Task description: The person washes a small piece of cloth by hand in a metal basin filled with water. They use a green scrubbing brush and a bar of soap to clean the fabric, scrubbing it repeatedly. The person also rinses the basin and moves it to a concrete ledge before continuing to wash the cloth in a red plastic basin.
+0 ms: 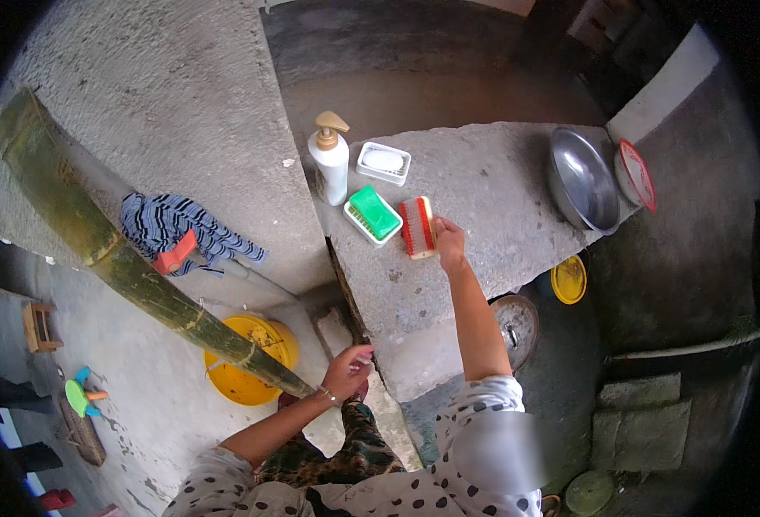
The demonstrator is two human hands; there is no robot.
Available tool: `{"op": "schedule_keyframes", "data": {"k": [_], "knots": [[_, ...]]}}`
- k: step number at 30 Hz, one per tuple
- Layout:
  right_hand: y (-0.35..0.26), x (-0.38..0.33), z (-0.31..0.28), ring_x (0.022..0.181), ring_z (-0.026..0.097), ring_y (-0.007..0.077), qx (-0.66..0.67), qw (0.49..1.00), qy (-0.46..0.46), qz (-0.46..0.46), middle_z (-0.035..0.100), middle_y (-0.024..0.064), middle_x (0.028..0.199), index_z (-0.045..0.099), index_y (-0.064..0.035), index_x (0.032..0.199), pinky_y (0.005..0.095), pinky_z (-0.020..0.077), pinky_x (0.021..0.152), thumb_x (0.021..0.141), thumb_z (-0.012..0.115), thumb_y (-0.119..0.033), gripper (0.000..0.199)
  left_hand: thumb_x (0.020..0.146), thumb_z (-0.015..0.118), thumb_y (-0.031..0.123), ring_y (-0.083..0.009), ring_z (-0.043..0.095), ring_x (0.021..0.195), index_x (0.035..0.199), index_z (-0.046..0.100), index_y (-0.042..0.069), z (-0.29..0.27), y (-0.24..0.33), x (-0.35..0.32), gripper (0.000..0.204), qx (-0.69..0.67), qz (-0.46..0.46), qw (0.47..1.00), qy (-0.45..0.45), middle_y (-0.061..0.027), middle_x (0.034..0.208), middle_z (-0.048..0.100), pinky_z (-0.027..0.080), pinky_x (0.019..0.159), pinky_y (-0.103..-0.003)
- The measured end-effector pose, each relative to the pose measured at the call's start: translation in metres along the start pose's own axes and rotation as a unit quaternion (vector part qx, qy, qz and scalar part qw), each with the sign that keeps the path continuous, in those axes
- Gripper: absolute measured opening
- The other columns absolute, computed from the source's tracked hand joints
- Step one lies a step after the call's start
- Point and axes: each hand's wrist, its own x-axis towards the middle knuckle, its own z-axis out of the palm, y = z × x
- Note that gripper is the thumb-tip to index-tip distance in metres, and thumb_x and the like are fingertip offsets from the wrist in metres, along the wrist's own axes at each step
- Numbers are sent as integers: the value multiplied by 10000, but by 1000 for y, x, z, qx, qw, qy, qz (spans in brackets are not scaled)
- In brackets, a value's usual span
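A scrub brush (418, 227) with red and white bristles and a cream back is on the concrete ledge (500, 189). My right hand (450, 241) is closed on its right side. Just left of the brush, a green soap bar (375, 213) rests in a white soap dish (358, 226). Behind that, a second white dish (394, 177) holds a white soap bar (383, 160). A white pump bottle (330, 168) with a gold top stands beside both dishes. Near the ledge's front left edge, my left hand (348, 374) has its fingers curled; anything inside them is hidden.
A thick bamboo trough (112, 254) slopes down toward a yellow bucket (290, 345) on the left. Striped cloth (168, 226) lies behind it. On the ledge's right end are a metal basin (585, 181) and a red-rimmed bowl (636, 175). A lidded pot (515, 331) sits below.
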Motion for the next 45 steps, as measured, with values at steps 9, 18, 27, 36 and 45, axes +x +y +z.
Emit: {"op": "schedule_keyframes", "data": {"k": [9,18,27,36,45], "knots": [[-5,-153,-14,576,455,182,-140,938,288,-136,488,104,630,510,8,722,305,388,548,874,477,-202,261,791,582,80,-96,555,662,947,578,6,-54,-57,-64,173,-12,-78,996,42,-33,789,588,473,608,-234],[167,-587,-57,430,434,114,165,718,653,178,494,26,550,505,-69,695,252,378,375,885,381,-242,285,810,585,103,-93,557,577,892,592,-14,-84,-41,-88,142,-56,-131,974,-174,-40,734,604,472,561,-217],[198,-826,132,446,483,118,270,499,782,258,570,90,632,534,20,805,245,424,377,870,423,-95,173,827,554,63,-106,566,610,911,579,-13,-86,-52,-158,116,78,-109,908,-397,-59,770,597,476,580,-226],[238,-943,303,394,395,81,224,387,862,240,485,16,529,547,-50,735,227,316,335,888,439,-163,218,828,564,104,-89,554,601,904,589,-10,-45,-78,-300,139,161,-67,784,-596,-41,739,594,470,557,-210],[257,-1059,473,482,393,73,316,258,890,203,459,-21,567,512,-72,647,225,330,443,857,480,-139,223,835,565,133,-96,558,607,907,593,10,-97,-157,-474,145,205,-89,682,-696,-37,746,594,476,563,-217]]}}
